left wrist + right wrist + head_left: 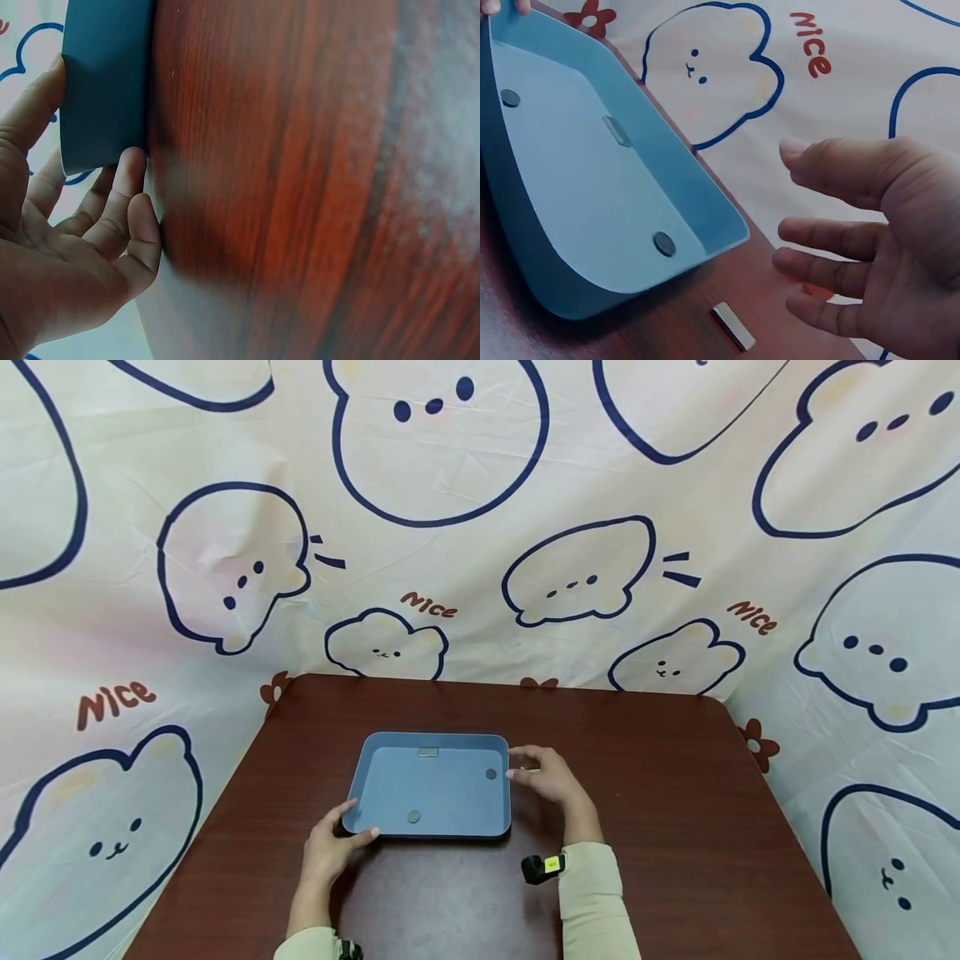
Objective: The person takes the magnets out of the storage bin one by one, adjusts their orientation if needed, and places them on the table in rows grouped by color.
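Observation:
A blue rectangular tray [450,793] stands on the brown table. It holds two dark round discs [664,244] and a small flat bar [428,752] near its far wall. My left hand [330,847] grips the tray's near left corner, thumb and fingers spread on two sides of it. The left wrist view shows that hand [82,247] against the tray wall [105,82]. Beside the tray's right side, my right hand [551,777] holds nothing; its fingers [832,236] are extended and apart from the tray. A shiny metal bar [733,326] lies on the table near this hand.
The dark wood table [675,827] stretches around the tray on all sides. A cloth with cartoon bear drawings [442,568] hangs behind and beside it. A black wrist camera [542,868] sits at the right sleeve.

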Motion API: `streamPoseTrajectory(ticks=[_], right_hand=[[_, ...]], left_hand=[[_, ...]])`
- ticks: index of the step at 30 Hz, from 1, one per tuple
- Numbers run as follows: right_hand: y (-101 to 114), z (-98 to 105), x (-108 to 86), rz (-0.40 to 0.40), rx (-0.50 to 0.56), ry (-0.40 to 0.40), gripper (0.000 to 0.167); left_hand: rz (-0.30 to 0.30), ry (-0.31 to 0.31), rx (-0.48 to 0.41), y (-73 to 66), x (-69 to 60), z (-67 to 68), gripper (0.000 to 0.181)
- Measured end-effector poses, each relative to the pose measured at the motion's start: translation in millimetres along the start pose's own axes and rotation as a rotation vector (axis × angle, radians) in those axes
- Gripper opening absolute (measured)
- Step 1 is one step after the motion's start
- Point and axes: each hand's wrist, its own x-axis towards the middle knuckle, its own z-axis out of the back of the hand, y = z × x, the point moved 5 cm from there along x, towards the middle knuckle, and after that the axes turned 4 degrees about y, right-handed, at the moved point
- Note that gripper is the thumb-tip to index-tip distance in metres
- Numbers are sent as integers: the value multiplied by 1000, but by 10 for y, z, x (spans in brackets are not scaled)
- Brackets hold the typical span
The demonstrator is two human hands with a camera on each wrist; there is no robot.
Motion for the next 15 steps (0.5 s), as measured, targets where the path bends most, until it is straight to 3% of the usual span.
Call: streamPoseTrajectory(ticks=[6, 9, 15], right_hand=[[110, -120, -10, 9, 67, 7, 36], [68, -178, 51, 10, 81, 3, 36], [148, -273, 65, 60, 165, 35, 38]], left_hand=[[7, 0, 3, 11, -8, -3, 75], [5, 1, 0, 13, -4, -1, 77], [4, 1, -2, 12, 2, -1, 77]])
